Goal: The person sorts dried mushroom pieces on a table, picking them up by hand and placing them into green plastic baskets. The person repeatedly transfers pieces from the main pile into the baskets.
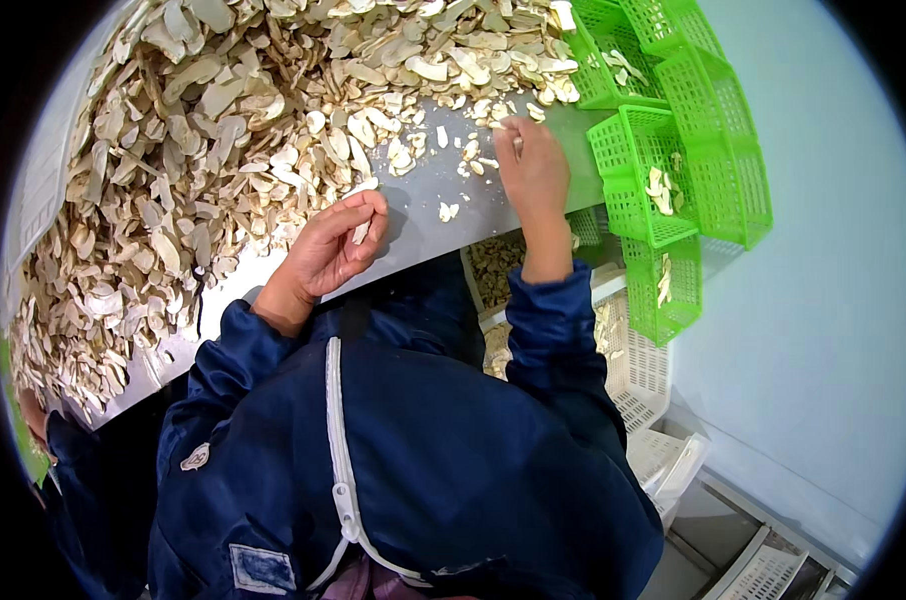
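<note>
A broad heap of pale dried slices [220,150], apparently mushroom, covers much of the metal table [423,225]. My left hand [333,244] is palm up at the table's front edge, its fingers curled around a small white slice [361,231]. To the right, my right hand [535,169] is over the tabletop, fingers bent downward by small broken pieces [471,154] at the heap's edge. Whether a piece is pinched between those fingertips is not clear. A few crumbs [447,211] lie between my hands.
Green plastic baskets [651,176] holding a few slices line the table's right end, beside a pale wall [820,225]. Below are a crate of darker pieces [498,270] and white perforated crates [640,367]. Another person's hand [32,416] is at the far left.
</note>
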{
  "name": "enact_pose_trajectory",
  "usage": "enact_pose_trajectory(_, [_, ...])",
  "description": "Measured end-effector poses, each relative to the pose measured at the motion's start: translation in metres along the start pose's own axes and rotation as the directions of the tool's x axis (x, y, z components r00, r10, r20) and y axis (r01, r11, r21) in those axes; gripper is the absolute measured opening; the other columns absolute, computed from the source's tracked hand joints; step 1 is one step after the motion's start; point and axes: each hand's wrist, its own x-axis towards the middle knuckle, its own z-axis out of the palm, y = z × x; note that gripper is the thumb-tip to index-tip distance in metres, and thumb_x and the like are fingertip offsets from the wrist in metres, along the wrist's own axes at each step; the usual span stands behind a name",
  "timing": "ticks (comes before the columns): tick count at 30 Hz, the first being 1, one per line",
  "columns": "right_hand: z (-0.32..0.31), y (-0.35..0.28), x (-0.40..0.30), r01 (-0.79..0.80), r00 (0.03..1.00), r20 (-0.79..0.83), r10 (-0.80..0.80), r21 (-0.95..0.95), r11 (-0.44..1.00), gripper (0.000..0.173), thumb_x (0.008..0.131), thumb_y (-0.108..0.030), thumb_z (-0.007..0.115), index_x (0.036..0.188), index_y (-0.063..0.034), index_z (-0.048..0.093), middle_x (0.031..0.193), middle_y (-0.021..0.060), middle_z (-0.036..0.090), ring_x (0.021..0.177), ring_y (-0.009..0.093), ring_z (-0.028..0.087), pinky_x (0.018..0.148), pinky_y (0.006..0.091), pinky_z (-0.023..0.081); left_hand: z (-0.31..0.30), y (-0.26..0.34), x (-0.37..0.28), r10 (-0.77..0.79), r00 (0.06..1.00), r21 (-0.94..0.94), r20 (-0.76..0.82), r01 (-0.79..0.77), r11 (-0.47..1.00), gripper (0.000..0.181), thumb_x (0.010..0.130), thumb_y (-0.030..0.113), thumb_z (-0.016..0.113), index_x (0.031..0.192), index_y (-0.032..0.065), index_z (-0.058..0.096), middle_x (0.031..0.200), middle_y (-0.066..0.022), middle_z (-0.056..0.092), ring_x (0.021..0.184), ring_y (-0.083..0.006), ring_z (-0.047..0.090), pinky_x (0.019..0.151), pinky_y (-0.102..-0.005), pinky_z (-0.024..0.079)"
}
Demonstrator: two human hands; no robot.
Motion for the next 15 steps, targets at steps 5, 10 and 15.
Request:
enact_pose_trajectory(5, [0.026,-0.007,0.026,0.058,0.998,-0.015,-0.062,-0.209,0.976,0.023,0.093,-0.030,0.065,0.109,-0.0140,0.071,0.104,0.0075,0.070,0.101,0.029,0.063,0.084,0.0440,0.053,0.000,0.001,-0.001,-0.046,0.999,-0.033,0.008,0.046,0.998,0.018,0.106,0.013,0.045,0.114,-0.0012,0.055,0.077,-0.0081,0.056,0.052,-0.0085,0.043,0.038,-0.0201,0.037])
enact_pose_trajectory(10, [0.018,-0.005,0.020,-0.015,0.998,0.055,0.029,-0.236,0.972,0.023,0.095,-0.030,0.063,0.112,-0.0156,0.070,0.105,0.0064,0.070,0.100,0.030,0.063,0.085,0.0438,0.052,-0.004,0.000,-0.001,-0.066,0.998,-0.012,0.022,0.066,0.998,0.025,0.108,0.015,0.042,0.119,-0.0036,0.053,0.077,-0.0088,0.056,0.052,-0.0086,0.045,0.040,-0.0192,0.040])
enact_pose_trajectory(15, [0.000,-0.020,0.005,0.061,0.998,0.017,-0.059,-0.151,0.987,0.024,0.096,-0.030,0.063,0.113,-0.0156,0.071,0.106,0.0073,0.071,0.097,0.030,0.064,0.084,0.0432,0.052,0.004,0.002,-0.002,-0.077,0.997,0.020,-0.026,0.078,0.997,0.040,0.112,0.030,0.034,0.124,-0.0036,0.052,0.081,-0.0095,0.059,0.055,-0.0098,0.053,0.040,-0.0176,0.042])
